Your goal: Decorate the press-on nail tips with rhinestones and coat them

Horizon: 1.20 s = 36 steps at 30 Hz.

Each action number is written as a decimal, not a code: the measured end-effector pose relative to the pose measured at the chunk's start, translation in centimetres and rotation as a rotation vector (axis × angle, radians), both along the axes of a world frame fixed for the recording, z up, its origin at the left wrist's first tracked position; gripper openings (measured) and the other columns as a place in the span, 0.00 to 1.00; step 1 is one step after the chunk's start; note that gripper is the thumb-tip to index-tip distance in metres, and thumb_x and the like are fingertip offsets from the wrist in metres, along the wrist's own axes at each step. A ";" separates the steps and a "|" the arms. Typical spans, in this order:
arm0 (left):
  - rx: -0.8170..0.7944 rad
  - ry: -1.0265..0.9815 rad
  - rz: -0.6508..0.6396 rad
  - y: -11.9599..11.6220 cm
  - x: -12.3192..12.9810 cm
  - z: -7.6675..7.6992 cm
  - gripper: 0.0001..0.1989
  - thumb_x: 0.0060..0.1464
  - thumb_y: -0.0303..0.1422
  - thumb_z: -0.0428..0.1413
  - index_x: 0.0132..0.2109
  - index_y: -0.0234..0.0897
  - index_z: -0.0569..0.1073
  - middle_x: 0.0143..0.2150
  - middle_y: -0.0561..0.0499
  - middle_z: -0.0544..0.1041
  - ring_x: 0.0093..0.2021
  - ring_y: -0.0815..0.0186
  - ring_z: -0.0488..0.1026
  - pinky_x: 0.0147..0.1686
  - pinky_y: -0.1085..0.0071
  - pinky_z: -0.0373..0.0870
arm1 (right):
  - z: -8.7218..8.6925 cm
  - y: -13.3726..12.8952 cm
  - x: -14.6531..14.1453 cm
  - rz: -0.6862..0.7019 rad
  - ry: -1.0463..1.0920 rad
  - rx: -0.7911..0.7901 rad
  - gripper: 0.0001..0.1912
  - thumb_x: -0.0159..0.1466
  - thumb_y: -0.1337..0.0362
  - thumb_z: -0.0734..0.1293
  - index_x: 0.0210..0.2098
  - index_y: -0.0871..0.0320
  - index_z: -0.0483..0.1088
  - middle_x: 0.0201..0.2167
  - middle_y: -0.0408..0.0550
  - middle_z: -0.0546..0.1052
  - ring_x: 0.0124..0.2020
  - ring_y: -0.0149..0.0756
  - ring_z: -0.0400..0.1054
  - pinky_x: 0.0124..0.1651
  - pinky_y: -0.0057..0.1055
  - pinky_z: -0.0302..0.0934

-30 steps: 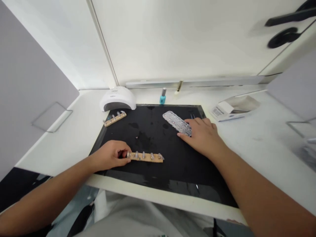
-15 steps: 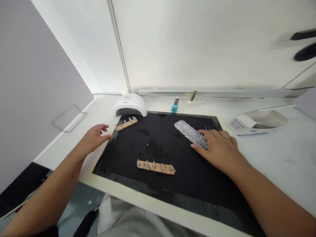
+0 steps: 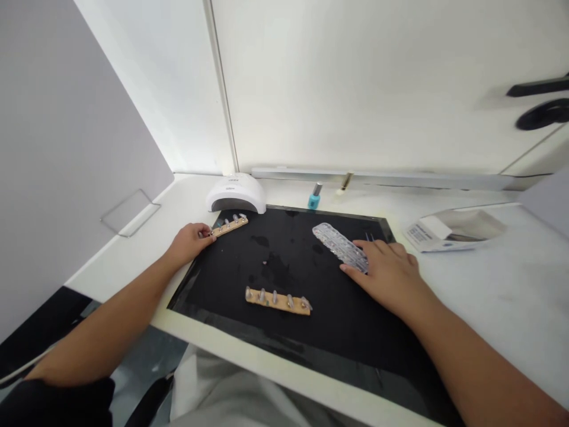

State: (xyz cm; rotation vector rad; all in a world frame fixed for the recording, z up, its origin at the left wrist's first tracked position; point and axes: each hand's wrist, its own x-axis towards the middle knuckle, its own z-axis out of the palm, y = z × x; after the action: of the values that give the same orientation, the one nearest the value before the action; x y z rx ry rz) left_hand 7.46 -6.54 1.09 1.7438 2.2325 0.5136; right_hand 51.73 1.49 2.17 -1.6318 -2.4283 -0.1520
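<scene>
My left hand [image 3: 192, 240] pinches the near-left end of a wooden strip [image 3: 229, 226] that carries several false nail tips on small pegs. That strip lies at the mat's far left corner, by the white nail lamp [image 3: 237, 188]. My right hand [image 3: 386, 267] grips the lower right end of a long clear plastic case [image 3: 338, 244] with small shiny pieces inside; the palm hides part of it. A second wooden strip [image 3: 278, 301] with several clear nail tips lies on the near middle of the black mat [image 3: 267, 234].
A turquoise nail polish bottle [image 3: 315, 197] stands behind the mat, with a gold-coloured bottle cap or brush [image 3: 345, 182] beside it. An open white box [image 3: 448, 230] lies to the right. A wire handle [image 3: 128, 212] is at the left, and the white wall rises behind the table.
My left hand has moved right and forward and closed on the end of the far wooden strip. My right hand stays on the clear case. The view has shifted slightly.
</scene>
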 end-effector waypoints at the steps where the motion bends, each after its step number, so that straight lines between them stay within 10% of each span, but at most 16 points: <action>1: 0.023 0.001 -0.010 -0.2 -0.1 0.0 0.17 0.63 0.38 0.55 0.54 0.33 0.70 0.52 0.44 0.73 0.49 0.60 0.74 0.48 0.57 0.75 | -0.1 0.0 0.1 0.002 0.001 0.003 0.29 0.62 0.47 0.61 0.55 0.59 0.68 0.47 0.59 0.75 0.51 0.61 0.63 0.49 0.52 0.58; 11: 0.200 -0.173 -0.478 -1.2 7.9 5.6 0.10 0.53 0.39 0.62 0.38 0.37 0.77 0.35 0.51 0.75 0.37 0.65 0.72 0.43 0.65 0.71 | 0.1 -0.7 -0.5 -0.005 0.017 -0.004 0.28 0.61 0.48 0.63 0.55 0.57 0.68 0.48 0.58 0.74 0.52 0.59 0.62 0.50 0.50 0.56; 21: 0.089 -0.219 -0.830 1.2 9.5 2.4 0.07 0.53 0.35 0.62 0.36 0.37 0.75 0.34 0.51 0.75 0.40 0.64 0.70 0.43 0.68 0.67 | 0.4 -0.9 0.0 0.053 0.055 -0.020 0.27 0.61 0.52 0.64 0.56 0.61 0.67 0.48 0.59 0.75 0.53 0.58 0.62 0.54 0.50 0.56; 36: -0.018 -0.202 -0.876 0.0 9.5 4.3 0.12 0.52 0.28 0.56 0.45 0.39 0.76 0.38 0.49 0.77 0.41 0.62 0.71 0.43 0.65 0.68 | 2.1 -2.2 -0.9 0.173 0.106 -0.041 0.20 0.61 0.63 0.65 0.52 0.57 0.72 0.50 0.53 0.79 0.52 0.53 0.66 0.53 0.50 0.59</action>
State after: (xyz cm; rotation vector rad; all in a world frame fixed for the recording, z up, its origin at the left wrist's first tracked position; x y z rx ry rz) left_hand 16.97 -6.55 5.38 2.2812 1.1485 0.4196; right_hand 50.83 -0.74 4.31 -1.3991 -2.4907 0.0113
